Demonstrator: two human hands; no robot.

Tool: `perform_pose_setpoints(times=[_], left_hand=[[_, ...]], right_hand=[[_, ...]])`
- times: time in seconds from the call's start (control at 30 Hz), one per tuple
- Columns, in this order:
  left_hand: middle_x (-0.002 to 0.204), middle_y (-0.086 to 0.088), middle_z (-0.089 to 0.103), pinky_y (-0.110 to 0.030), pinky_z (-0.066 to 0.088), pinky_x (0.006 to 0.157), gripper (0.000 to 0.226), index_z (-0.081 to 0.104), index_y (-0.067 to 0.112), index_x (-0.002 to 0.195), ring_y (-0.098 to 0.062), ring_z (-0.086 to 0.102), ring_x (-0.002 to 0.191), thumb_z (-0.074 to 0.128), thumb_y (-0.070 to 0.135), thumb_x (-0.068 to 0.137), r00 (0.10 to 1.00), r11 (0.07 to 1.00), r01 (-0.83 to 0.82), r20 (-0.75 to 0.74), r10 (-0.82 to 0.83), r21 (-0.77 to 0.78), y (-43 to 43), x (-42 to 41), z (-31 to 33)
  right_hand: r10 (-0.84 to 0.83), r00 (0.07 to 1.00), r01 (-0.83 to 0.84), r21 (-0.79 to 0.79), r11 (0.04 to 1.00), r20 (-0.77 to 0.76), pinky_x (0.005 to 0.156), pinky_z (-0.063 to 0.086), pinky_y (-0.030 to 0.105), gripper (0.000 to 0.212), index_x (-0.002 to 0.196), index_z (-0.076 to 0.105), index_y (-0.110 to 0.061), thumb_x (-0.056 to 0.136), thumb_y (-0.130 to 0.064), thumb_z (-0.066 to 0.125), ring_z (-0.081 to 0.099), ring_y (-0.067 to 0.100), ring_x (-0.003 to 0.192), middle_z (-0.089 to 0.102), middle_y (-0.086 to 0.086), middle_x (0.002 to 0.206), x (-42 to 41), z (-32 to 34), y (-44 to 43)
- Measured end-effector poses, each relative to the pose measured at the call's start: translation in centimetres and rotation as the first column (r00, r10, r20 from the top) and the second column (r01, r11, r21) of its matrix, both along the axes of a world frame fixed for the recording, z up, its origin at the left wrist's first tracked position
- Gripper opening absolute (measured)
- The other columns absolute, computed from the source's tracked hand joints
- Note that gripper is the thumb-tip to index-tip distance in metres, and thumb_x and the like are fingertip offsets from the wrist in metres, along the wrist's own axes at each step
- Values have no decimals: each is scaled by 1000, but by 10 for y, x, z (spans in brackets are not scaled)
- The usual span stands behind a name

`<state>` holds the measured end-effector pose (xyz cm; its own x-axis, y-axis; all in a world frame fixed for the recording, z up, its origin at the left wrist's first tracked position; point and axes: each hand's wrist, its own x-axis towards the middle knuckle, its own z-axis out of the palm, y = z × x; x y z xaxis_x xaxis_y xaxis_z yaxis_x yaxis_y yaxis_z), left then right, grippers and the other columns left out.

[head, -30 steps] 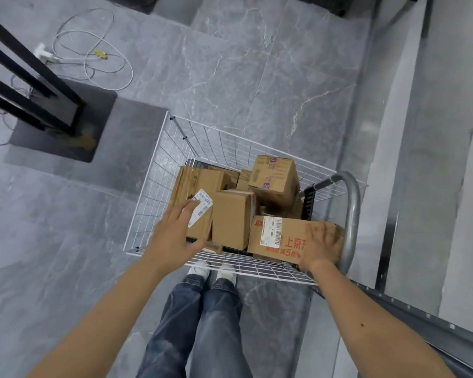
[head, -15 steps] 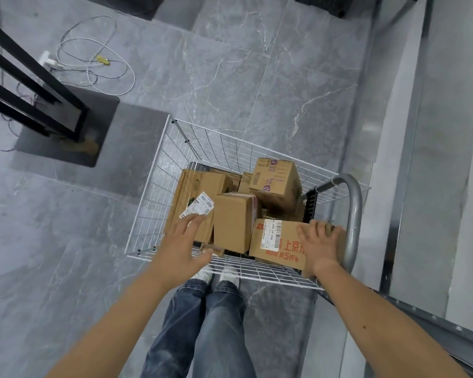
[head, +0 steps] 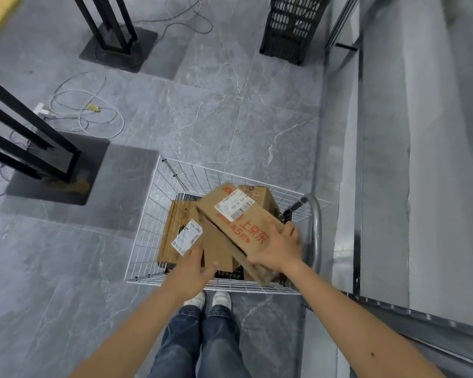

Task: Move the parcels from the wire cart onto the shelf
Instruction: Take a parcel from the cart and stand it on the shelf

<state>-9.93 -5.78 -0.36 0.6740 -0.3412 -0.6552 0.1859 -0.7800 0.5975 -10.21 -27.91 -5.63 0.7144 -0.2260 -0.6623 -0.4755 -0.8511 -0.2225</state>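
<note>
Over the white wire cart [head: 148,227], the right hand [head: 279,249] grips the near end of the tilted red-printed parcel [head: 246,230], while the left hand [head: 193,264] rests straight-fingered on the plain parcel [head: 217,248] beside it.

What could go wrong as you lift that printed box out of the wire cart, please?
The right hand grips the tilted printed box at one end only; it may slip onto the boxes below. The metal handle stands close beside that hand and could catch the box. Loose cables lie to the left: a trip hazard.
</note>
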Motion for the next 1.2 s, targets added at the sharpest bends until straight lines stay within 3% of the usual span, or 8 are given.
perform_pose_setpoints(times=[0.17,0.27,0.4,0.57,0.77,0.9,1.03,1.2], left_hand=[[132,19,38,-11,41,85,76,2,27,149,4,50,101,49,44,91,972,949,-221,-127,196,-226,0,6,28],[145,20,22,-30,31,110,92,1,40,148,-8,30,136,56,61,77,972,909,-233,-121,203,-346,3,12,35],[151,22,12,-28,22,111,98,0,42,147,4,17,136,66,54,75,983,856,-179,-54,174,-485,0,13,41],[141,20,30,-16,39,96,95,14,46,143,21,36,118,70,50,66,971,773,-208,-32,236,-600,-3,18,57],[123,-7,57,-46,57,71,76,39,61,119,-33,60,109,69,41,53,925,629,-367,-337,173,-685,-1,36,69],[115,7,67,-53,53,78,83,38,51,129,-26,65,103,69,41,53,919,634,-294,-394,-18,-715,-10,29,85],[122,4,63,-48,55,70,80,40,48,129,-28,65,103,68,39,55,904,635,-191,-386,-184,-748,-23,13,102],[128,-7,58,-57,50,87,96,32,32,140,-30,62,110,69,35,52,871,646,-60,-356,-339,-761,-40,-25,113]], right_hand=[[-452,888,408,306,860,86,105,36,47,121,147,9,-40,48,-62,74,18,29,126,20,6,131,-7,37,39],[-614,785,532,418,736,83,107,36,44,117,146,17,-41,47,-61,75,22,27,125,23,4,129,-9,60,59],[-706,696,565,509,650,129,106,34,40,108,145,25,-40,52,-61,77,25,22,122,25,1,125,-13,94,79],[-696,675,481,567,668,247,110,33,45,93,145,19,-47,69,-64,70,23,20,130,21,-5,133,-28,128,84],[-809,472,349,769,536,350,94,47,21,57,131,34,-57,92,-27,61,42,4,128,37,-10,142,-72,169,72],[-879,399,324,857,401,260,104,46,36,48,125,51,-51,85,-27,61,51,4,123,52,-14,136,-106,181,73],[-916,288,356,857,372,278,104,45,40,54,131,43,-54,93,-19,59,51,4,123,51,-17,136,-142,191,78],[-959,149,414,865,283,242,105,45,43,61,130,34,-63,91,-25,62,55,8,120,55,-16,133,-198,203,89]])
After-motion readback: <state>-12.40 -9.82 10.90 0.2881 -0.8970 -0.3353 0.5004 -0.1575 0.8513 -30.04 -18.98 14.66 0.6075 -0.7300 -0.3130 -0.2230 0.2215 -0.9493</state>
